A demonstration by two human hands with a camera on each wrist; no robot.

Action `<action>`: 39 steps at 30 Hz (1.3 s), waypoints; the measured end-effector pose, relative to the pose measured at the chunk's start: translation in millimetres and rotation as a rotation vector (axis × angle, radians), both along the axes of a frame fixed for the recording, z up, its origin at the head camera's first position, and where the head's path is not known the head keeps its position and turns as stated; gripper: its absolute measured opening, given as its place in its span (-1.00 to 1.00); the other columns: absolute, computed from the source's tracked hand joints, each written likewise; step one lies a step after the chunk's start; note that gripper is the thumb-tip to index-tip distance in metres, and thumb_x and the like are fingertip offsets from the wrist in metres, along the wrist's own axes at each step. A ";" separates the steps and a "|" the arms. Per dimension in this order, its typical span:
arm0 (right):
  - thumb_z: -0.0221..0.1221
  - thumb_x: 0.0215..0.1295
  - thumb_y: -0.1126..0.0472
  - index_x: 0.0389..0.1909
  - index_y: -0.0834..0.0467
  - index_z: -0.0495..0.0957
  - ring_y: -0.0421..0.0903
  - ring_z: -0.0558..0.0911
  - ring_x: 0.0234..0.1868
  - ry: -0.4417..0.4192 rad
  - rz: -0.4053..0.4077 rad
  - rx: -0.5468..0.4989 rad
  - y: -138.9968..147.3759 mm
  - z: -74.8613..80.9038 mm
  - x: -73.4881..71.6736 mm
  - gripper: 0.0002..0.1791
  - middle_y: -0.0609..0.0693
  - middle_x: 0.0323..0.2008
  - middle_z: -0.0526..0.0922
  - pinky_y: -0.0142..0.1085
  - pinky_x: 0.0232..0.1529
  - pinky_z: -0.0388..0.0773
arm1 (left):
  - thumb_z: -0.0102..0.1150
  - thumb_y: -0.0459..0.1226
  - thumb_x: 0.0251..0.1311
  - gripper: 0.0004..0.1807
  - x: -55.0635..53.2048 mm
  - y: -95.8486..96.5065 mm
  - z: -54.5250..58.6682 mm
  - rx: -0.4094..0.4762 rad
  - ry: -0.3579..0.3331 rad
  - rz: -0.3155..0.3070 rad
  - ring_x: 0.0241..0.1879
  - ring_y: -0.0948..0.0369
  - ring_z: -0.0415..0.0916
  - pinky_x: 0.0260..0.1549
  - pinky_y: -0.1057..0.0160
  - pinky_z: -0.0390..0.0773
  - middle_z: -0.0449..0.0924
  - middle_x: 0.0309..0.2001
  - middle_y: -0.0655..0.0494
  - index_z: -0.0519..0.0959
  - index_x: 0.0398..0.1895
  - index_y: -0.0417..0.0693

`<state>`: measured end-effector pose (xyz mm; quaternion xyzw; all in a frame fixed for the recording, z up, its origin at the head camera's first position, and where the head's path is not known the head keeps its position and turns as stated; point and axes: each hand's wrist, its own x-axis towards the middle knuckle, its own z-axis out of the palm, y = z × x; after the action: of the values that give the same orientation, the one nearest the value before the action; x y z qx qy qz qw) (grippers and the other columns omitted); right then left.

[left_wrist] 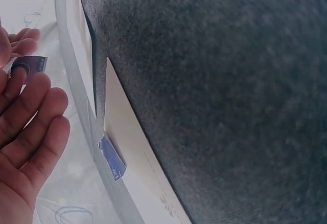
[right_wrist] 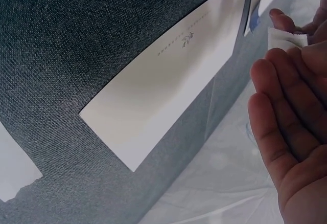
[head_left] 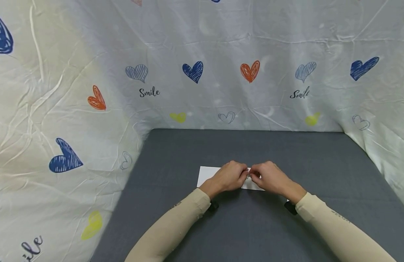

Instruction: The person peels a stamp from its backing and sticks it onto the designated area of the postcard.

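Between the fingertips of both hands is a small postage stamp with toothed edges. Its printed purple side faces the left wrist view, where the stamp [left_wrist: 37,66] sits at the far left; in the right wrist view the stamp [right_wrist: 286,39] shows its white back. My left hand [head_left: 229,176] and right hand [head_left: 270,177] pinch it from either side, fingertips nearly meeting. Below them lie two white envelopes: the left envelope [head_left: 206,175] and the right envelope [head_left: 252,185], partly covered by the hands. A second stamp, blue [left_wrist: 112,158], lies on one envelope.
A white piece of paper with a torn edge [right_wrist: 15,168] lies on the grey cloth-covered table [head_left: 248,225], near the right wrist. Behind and beside the table hangs a pale curtain [head_left: 221,40] printed with hearts.
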<state>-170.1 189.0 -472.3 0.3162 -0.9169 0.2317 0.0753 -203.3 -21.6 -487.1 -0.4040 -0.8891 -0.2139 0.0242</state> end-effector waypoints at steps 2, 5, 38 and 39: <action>0.34 0.40 0.32 -0.32 0.14 0.81 -0.31 0.64 -0.46 0.003 -0.007 0.004 0.1 0.1 0.0 -0.89 -0.14 -0.44 0.78 -0.30 -0.34 0.65 | 0.11 -0.25 0.57 -0.71 0.0 0.1 0.1 0.003 0.000 -0.002 -0.59 0.35 0.31 -0.51 0.40 0.24 0.42 -0.58 0.26 0.60 -0.43 0.04; 0.33 0.41 0.32 -0.33 0.14 0.80 -0.32 0.61 -0.46 -0.003 -0.028 0.009 1.4 0.4 -0.2 -0.88 -0.15 -0.45 0.76 -0.29 -0.34 0.64 | 0.10 -0.27 0.56 -0.71 0.4 -0.3 0.9 0.007 -0.003 0.001 -0.60 0.35 0.32 -0.52 0.40 0.25 0.42 -0.59 0.26 0.60 -0.43 0.04; 0.23 0.37 0.33 -0.52 0.01 0.66 -0.27 0.36 -0.57 -0.148 -0.259 0.109 109.9 -4.9 18.2 -0.74 -0.22 -0.62 0.44 -0.33 -0.46 0.29 | 0.06 -0.26 0.61 -0.73 -1.1 -2.1 -0.1 -0.020 0.016 0.073 -0.48 0.34 0.50 -0.38 0.34 0.50 0.75 -0.36 0.17 0.77 -0.16 -0.05; 0.22 0.36 0.33 -0.55 -0.01 0.62 -0.26 0.35 -0.58 -0.160 -0.261 0.119 114.7 -6.9 19.4 -0.72 -0.22 -0.63 0.42 -0.33 -0.46 0.28 | 0.06 -0.26 0.60 -0.73 -1.1 -2.0 0.4 -0.019 0.016 0.072 -0.47 0.34 0.50 -0.37 0.34 0.50 0.76 -0.35 0.16 0.77 -0.15 -0.06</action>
<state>-150.7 303.7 -479.2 0.1787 -0.9653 0.1898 0.0126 -204.4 -23.6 -486.7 -0.3735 -0.9049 -0.2012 0.0353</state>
